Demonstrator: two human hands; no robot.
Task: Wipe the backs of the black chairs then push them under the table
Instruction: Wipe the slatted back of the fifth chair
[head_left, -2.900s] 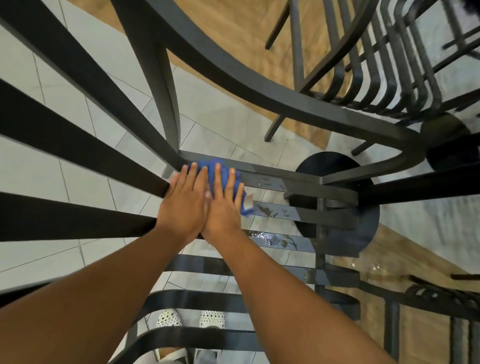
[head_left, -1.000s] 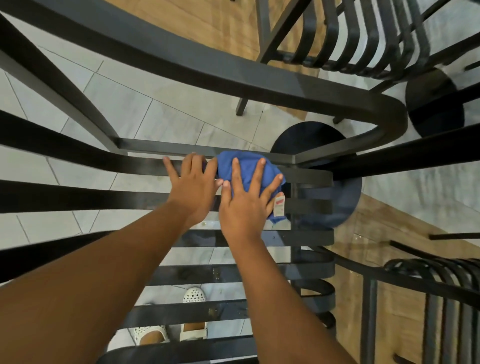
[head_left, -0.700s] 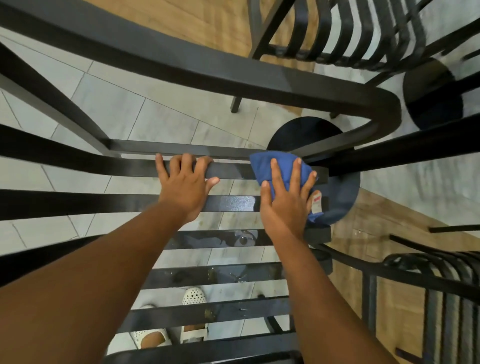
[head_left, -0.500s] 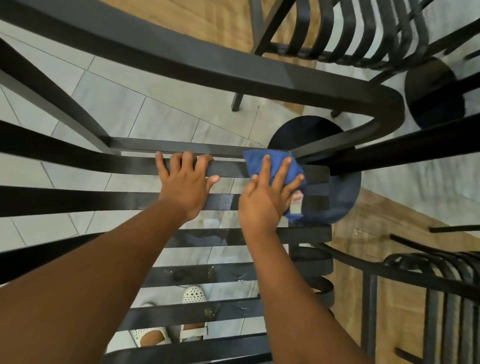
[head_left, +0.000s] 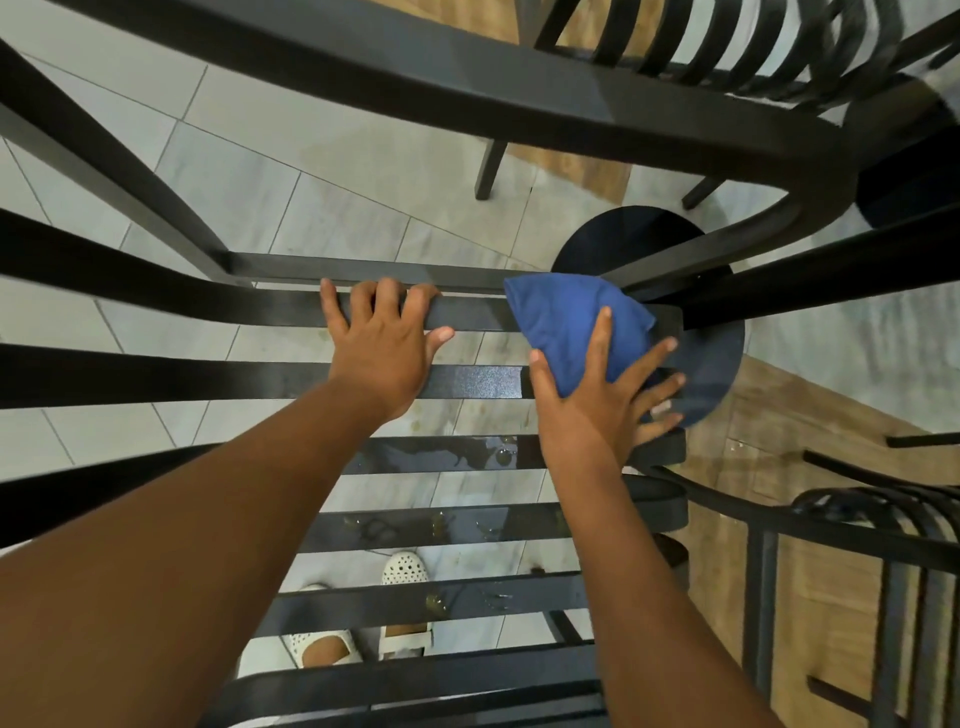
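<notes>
I look straight down through the slatted back of a black chair (head_left: 197, 379). My left hand (head_left: 382, 353) curls its fingers over one upper slat and holds it. A blue cloth (head_left: 571, 322) lies at the right end of the same slats, and my right hand (head_left: 602, 400) presses flat on its lower part with fingers spread. Water drops and wet streaks show on the slats nearer me (head_left: 467, 452).
A second black slatted chair (head_left: 727, 47) stands ahead at the top right, a third (head_left: 857, 545) at the lower right. A round black table base (head_left: 711, 364) sits on the floor under the cloth. My white shoes (head_left: 363, 613) are below on grey tiles.
My right hand has slid the cloth back to the right end of the slats after moving left half a second ago. My left hand stays gripping the same slat.
</notes>
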